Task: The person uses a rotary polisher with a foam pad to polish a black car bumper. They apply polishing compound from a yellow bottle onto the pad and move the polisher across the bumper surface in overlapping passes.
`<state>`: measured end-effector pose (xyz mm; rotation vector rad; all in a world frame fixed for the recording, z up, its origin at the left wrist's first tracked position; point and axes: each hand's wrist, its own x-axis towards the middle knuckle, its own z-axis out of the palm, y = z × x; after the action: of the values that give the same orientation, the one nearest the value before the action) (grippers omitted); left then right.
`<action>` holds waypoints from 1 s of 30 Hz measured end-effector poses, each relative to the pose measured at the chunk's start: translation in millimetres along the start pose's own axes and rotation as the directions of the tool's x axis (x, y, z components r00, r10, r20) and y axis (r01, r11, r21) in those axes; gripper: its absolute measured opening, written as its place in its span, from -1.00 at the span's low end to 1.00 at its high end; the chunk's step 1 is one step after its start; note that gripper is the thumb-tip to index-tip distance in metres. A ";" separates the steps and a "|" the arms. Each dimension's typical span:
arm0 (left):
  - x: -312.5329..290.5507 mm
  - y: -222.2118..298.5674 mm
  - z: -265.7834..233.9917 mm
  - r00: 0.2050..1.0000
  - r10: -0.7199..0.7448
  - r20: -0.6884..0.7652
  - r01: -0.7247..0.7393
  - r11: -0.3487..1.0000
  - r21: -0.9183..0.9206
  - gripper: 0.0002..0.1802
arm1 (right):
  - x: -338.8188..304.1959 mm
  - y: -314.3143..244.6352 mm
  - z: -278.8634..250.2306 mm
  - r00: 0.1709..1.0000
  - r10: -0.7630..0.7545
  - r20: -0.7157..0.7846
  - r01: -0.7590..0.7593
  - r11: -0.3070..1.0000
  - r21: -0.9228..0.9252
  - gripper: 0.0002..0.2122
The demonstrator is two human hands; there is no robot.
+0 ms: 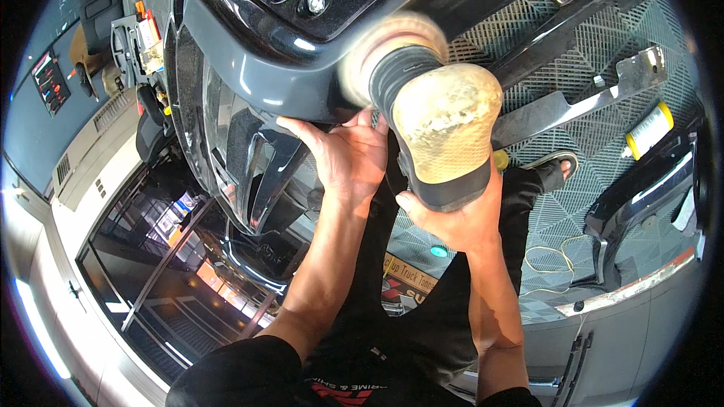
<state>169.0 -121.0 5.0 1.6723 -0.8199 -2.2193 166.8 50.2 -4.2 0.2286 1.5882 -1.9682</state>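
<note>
Currently, polisher [449, 124] sits at dark bumper [279, 79], round pad [358, 64] blurred. Right hand [464, 222] wraps polisher's near end; left hand [351, 158], apart from it, spreads, palm visible, at bumper's lower edge. Yellow-and-white bottle [650, 132] lies on grated floor [566, 207], well right.

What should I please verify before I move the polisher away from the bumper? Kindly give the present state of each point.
1. Right hand grips polisher: ok.
2. Left hand well clear of pad: not ok; its fingertips look close to it.
3. Pad stopped: not ok; its blur suggests spinning.
4. Yellow-and-white bottle away from the pad: ok; it is on the floor.
5. Pad face clean: cannot tell; hidden against the bumper.
</note>
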 end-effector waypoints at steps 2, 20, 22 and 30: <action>-1.5 0.5 3.0 1.000 0.022 0.015 -0.022 0.999 0.023 0.34 | -1.1 -2.6 -1.4 0.999 0.040 0.009 -0.039 0.999 -0.030 -0.07; 0.6 -1.4 1.9 0.997 0.069 0.030 -0.069 0.998 -0.001 0.13 | 13.1 -16.6 -19.1 0.996 0.089 -0.004 -0.089 0.995 0.055 -0.26; -1.1 -2.4 5.0 0.997 0.071 0.029 -0.071 0.997 -0.005 0.06 | 22.6 -24.6 -24.0 0.996 0.087 -0.016 -0.086 0.995 0.058 -0.30; -0.8 0.2 2.4 0.991 0.082 0.102 -0.081 0.997 -0.013 -0.07 | 37.7 -29.0 -38.6 0.997 0.049 -0.057 -0.045 0.997 0.063 -0.44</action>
<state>167.0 -120.1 6.2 1.5034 -0.8861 -2.2650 111.8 76.8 -8.7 0.3479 1.5455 -1.9926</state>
